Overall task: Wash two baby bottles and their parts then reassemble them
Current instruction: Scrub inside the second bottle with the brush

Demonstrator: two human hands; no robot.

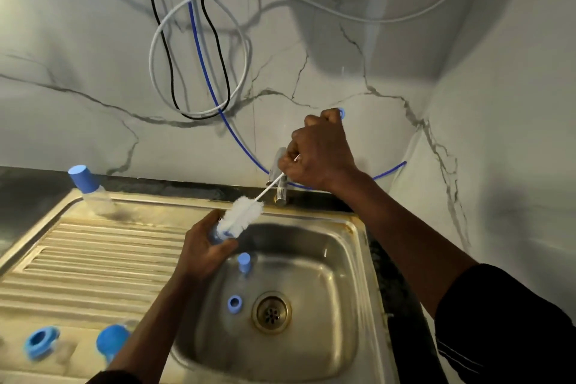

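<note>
My left hand grips a clear baby bottle over the sink's left edge, mostly hidden by the fingers. My right hand grips the handle of a white bottle brush, whose bristle head sits at the bottle's mouth. A second clear bottle with a blue cap stands at the back of the drainboard. A blue ring and a blue cap lie on the drainboard's front. Inside the sink lie a blue-topped part and a small blue ring.
A metal tap rises behind the sink, partly hidden by my right hand. The drain sits at the basin's centre. Black, white and blue cables hang against the marble wall. A ribbed drainboard extends to the left.
</note>
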